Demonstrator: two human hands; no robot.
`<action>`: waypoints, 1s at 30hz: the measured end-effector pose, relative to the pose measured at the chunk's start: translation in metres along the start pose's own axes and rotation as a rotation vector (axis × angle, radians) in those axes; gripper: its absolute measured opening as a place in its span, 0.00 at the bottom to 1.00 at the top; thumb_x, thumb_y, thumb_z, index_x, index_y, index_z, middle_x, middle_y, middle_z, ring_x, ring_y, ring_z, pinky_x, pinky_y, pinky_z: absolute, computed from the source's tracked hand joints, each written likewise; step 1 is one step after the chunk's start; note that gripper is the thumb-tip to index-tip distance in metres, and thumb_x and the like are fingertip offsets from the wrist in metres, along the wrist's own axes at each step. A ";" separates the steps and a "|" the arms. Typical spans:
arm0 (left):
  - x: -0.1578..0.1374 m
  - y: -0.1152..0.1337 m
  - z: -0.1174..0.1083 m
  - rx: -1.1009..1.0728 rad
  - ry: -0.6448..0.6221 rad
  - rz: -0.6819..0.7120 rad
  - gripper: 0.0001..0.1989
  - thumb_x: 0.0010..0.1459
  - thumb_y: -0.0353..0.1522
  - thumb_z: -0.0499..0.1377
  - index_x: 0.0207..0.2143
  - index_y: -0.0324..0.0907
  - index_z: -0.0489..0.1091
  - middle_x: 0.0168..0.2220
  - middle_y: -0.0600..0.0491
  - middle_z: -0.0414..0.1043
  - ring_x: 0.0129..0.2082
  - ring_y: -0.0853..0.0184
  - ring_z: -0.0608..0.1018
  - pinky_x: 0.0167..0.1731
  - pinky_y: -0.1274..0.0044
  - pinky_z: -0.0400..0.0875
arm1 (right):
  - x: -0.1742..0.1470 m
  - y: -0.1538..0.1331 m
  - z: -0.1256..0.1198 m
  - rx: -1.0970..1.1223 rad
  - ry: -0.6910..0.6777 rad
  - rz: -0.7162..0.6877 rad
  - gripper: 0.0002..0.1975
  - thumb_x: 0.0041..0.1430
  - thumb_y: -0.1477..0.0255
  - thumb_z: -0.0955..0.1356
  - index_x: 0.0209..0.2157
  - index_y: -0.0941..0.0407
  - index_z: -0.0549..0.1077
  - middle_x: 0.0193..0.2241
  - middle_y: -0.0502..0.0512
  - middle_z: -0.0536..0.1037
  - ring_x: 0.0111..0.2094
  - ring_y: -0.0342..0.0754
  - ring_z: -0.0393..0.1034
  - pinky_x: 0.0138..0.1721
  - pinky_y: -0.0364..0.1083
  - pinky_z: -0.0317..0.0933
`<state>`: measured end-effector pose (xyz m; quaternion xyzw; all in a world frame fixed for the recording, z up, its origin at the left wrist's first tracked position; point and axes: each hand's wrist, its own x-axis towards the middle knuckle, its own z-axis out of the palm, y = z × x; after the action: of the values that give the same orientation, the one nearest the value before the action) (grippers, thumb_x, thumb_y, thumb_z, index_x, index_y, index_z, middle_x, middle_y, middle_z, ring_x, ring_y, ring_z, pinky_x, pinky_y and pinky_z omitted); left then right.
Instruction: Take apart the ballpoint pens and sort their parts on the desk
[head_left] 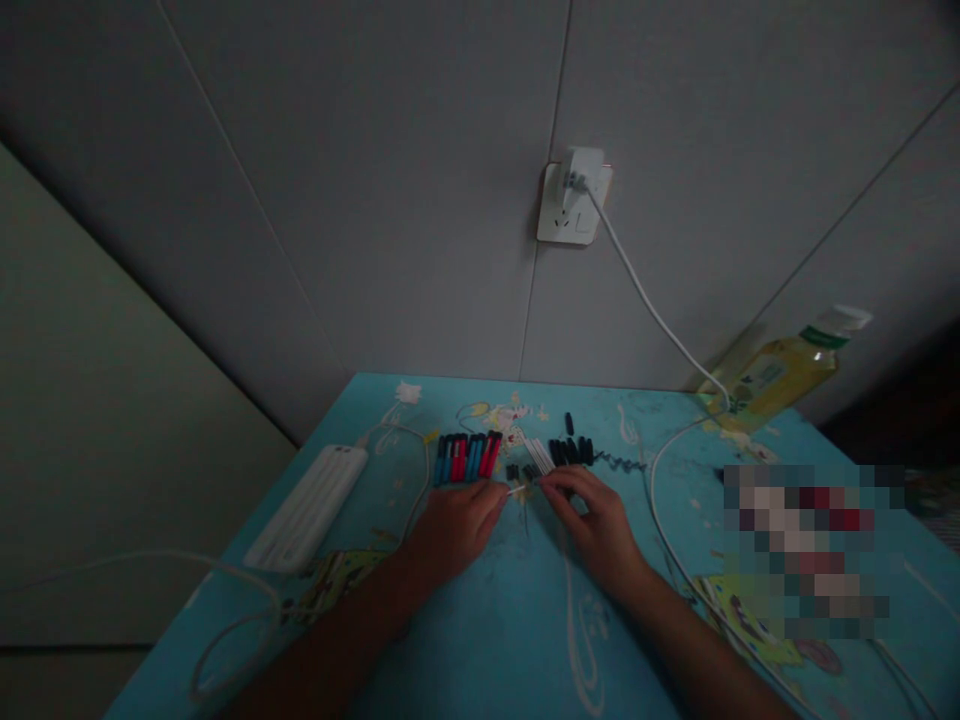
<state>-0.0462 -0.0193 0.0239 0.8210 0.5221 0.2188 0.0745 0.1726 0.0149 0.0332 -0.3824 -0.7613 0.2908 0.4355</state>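
My left hand (463, 518) is closed in a pinch on a thin white pen refill (516, 490), whose end points right. Just across from it, my right hand (589, 515) has its thumb and fingers pressed together; what they hold is too small to make out. Behind my left hand lies a row of blue and red pen barrels (459, 458) with dark ends. Several white refills (537, 454) lie side by side beyond my right fingertips. Next to them are black pen caps (571, 452), with one cap (569, 424) apart. Small dark pieces (513, 471) sit between the hands.
A white power strip (309, 508) with a cable lies on the blue patterned table (480, 640) at left. A bottle of yellow liquid (784, 375) leans at the back right. A white cord (637, 280) runs from the wall socket across the table. A pixelated patch covers the right side.
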 end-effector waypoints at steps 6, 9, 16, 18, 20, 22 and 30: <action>-0.001 -0.003 0.004 -0.001 0.006 0.029 0.13 0.69 0.33 0.46 0.45 0.44 0.70 0.37 0.51 0.76 0.35 0.67 0.79 0.38 0.77 0.70 | 0.000 0.001 0.001 0.004 -0.046 -0.010 0.07 0.65 0.71 0.65 0.41 0.53 0.76 0.39 0.55 0.76 0.41 0.48 0.71 0.43 0.46 0.66; -0.001 -0.005 0.006 0.039 -0.005 0.042 0.13 0.69 0.33 0.46 0.44 0.44 0.70 0.36 0.51 0.75 0.35 0.67 0.79 0.36 0.78 0.70 | 0.000 0.000 0.002 -0.001 -0.081 -0.026 0.07 0.65 0.71 0.65 0.40 0.53 0.76 0.38 0.55 0.76 0.41 0.48 0.71 0.43 0.47 0.66; -0.002 -0.004 0.005 0.163 -0.058 0.167 0.13 0.68 0.32 0.48 0.40 0.42 0.71 0.32 0.52 0.75 0.30 0.67 0.78 0.30 0.77 0.68 | -0.003 0.003 0.006 -0.002 -0.203 -0.056 0.11 0.64 0.70 0.67 0.47 0.52 0.75 0.37 0.54 0.77 0.41 0.48 0.72 0.46 0.48 0.65; -0.003 -0.003 0.006 0.168 -0.055 0.190 0.12 0.68 0.33 0.48 0.41 0.42 0.72 0.33 0.52 0.76 0.30 0.67 0.78 0.29 0.76 0.68 | -0.005 0.002 0.006 0.004 -0.207 -0.045 0.15 0.63 0.69 0.68 0.51 0.52 0.73 0.37 0.53 0.78 0.40 0.47 0.72 0.45 0.47 0.65; -0.004 -0.002 0.009 0.160 -0.043 0.201 0.12 0.69 0.33 0.48 0.42 0.42 0.71 0.33 0.53 0.76 0.29 0.66 0.79 0.28 0.76 0.68 | -0.005 -0.001 0.006 0.011 -0.207 -0.032 0.17 0.62 0.68 0.69 0.53 0.53 0.72 0.35 0.52 0.78 0.38 0.46 0.73 0.45 0.46 0.65; -0.005 -0.002 0.013 0.156 -0.047 0.208 0.13 0.69 0.34 0.48 0.42 0.42 0.71 0.32 0.53 0.77 0.28 0.66 0.79 0.28 0.75 0.67 | -0.006 -0.004 0.005 0.012 -0.213 -0.012 0.18 0.63 0.66 0.68 0.53 0.53 0.71 0.34 0.51 0.78 0.36 0.45 0.73 0.43 0.45 0.66; -0.007 -0.004 0.017 0.112 -0.034 0.205 0.13 0.69 0.32 0.48 0.41 0.43 0.72 0.31 0.52 0.76 0.29 0.67 0.79 0.29 0.78 0.67 | -0.003 -0.011 -0.003 -0.088 -0.203 0.024 0.15 0.64 0.64 0.67 0.51 0.52 0.73 0.34 0.51 0.80 0.35 0.45 0.74 0.43 0.44 0.64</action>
<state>-0.0451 -0.0218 0.0054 0.8766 0.4453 0.1818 0.0148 0.1730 0.0074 0.0418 -0.3789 -0.8088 0.2997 0.3353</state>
